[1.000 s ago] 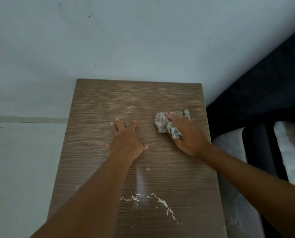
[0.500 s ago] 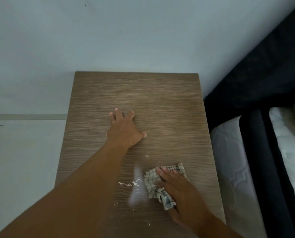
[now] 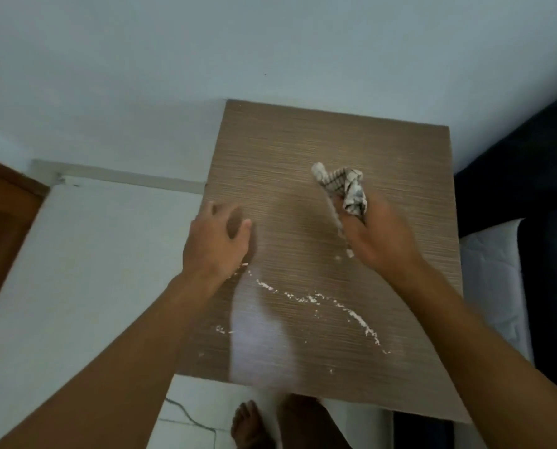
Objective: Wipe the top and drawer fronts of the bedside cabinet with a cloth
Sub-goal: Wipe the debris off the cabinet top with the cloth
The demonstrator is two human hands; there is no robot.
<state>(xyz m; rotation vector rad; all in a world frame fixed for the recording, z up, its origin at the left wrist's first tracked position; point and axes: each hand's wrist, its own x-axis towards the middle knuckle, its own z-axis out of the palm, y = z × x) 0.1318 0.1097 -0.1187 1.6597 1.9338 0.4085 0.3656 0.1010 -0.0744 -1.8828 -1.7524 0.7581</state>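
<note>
The bedside cabinet's wood-grain top (image 3: 303, 150) fills the middle of the head view; its drawer fronts are hidden below. My right hand (image 3: 380, 238) holds a bunched checked cloth (image 3: 345, 186) over the right-centre of the top, and the cloth looks lifted and crumpled. My left hand (image 3: 217, 241) hovers at the top's left edge with its fingers slightly curled and nothing in it. A curved trail of white powder (image 3: 316, 299) runs across the near half of the top.
A pale wall (image 3: 270, 43) stands behind the cabinet. A dark bed with a white mattress (image 3: 494, 280) is close on the right. White floor, a thin cable (image 3: 186, 416) and my bare feet (image 3: 251, 426) lie in front. A brown door edge (image 3: 1, 222) is at far left.
My right hand has swept the cloth from the near part of the top back toward the far right and bunched it up. My left hand slid left to the edge. The camera shifted left and back.
</note>
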